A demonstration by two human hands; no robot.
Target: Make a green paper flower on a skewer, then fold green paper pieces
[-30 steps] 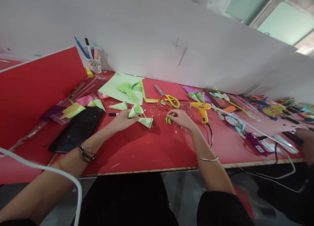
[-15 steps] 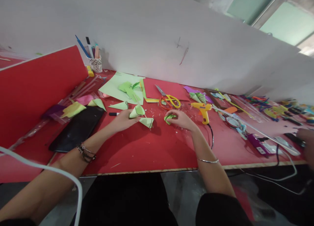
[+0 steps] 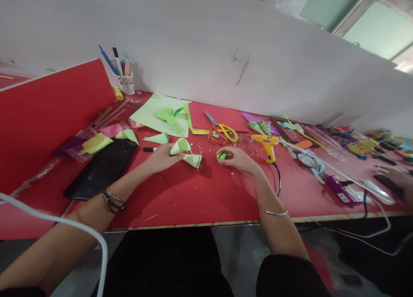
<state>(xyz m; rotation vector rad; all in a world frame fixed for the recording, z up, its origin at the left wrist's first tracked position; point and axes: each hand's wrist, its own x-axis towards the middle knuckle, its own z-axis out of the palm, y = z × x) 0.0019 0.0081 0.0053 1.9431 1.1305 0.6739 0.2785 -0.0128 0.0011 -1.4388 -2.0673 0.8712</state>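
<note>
My left hand point(image 3: 163, 158) is closed on a light green paper cone point(image 3: 180, 146), its wide mouth turned up toward me. Just below and right of it lies another pale green paper cone point(image 3: 192, 160) with a dark line near its rim. Over the red tabletop, my right hand point(image 3: 238, 159) pinches a small rolled piece of green paper point(image 3: 223, 155) with dark lines; the fingers partly cover it. Behind the left hand a third cone point(image 3: 156, 138) lies on its side, and a black-capped marker point(image 3: 149, 149) rests beside the left fingers.
Orange-and-yellow scissors point(image 3: 222, 129) lie on red paper behind my hands. A yellow glue gun point(image 3: 266, 146) with a black cord stands to the right. At left are a black phone point(image 3: 103, 170) and a pen cup point(image 3: 126, 84). Another person's hand point(image 3: 395, 179) is at far right.
My right fingers have shifted slightly around the green paper piece, which has turned a little. My left hand looks still. The other person's hand at far right has moved onto the table.
</note>
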